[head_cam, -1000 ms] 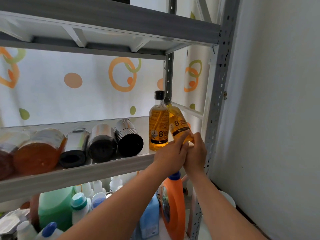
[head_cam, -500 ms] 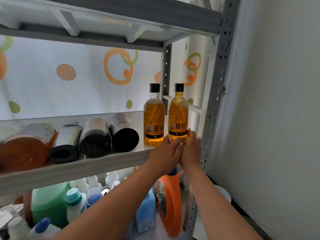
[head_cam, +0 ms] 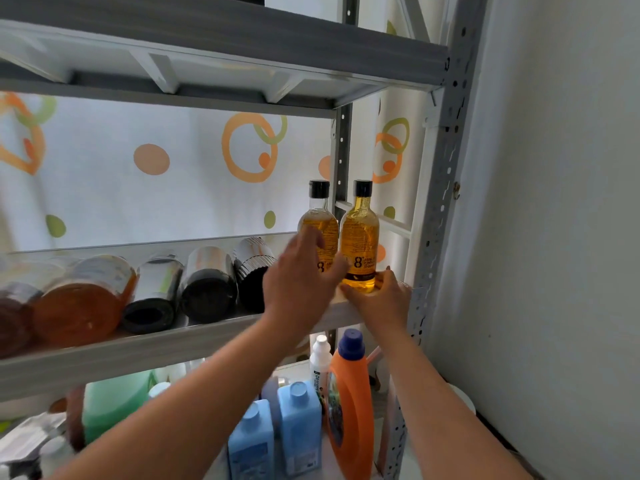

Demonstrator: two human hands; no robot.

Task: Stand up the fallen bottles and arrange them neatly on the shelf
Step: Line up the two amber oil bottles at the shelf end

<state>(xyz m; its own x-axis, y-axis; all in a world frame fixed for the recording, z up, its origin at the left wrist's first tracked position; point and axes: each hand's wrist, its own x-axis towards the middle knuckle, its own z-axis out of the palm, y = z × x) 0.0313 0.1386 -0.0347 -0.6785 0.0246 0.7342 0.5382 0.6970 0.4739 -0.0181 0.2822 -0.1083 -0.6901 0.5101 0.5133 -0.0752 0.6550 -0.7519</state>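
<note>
Two amber bottles with black caps stand upright side by side at the right end of the middle shelf point(head_cam: 173, 348). My right hand point(head_cam: 381, 299) cups the base of the right amber bottle point(head_cam: 360, 237), thumb on one side and fingers on the other. In front of the lower half of the left amber bottle point(head_cam: 320, 226), my left hand point(head_cam: 301, 282) has its fingers spread. To its left lie fallen bottles, bases toward me: a ribbed black bottle point(head_cam: 251, 268), a silver-and-black bottle point(head_cam: 209, 289), another black bottle point(head_cam: 152, 299), an orange bottle point(head_cam: 79, 306), and a dark red one point(head_cam: 14, 317) at the edge.
The grey perforated post point(head_cam: 440, 202) and the wall close off the right side. Another shelf board point(head_cam: 242, 46) hangs above. On the shelf below stand an orange detergent jug point(head_cam: 349, 410), two blue bottles point(head_cam: 299, 427), a white bottle point(head_cam: 320, 358) and a green container point(head_cam: 114, 400).
The right amber bottle went from tilted to upright next to the other one. My left hand has left its base, opened and moved up and to the left.
</note>
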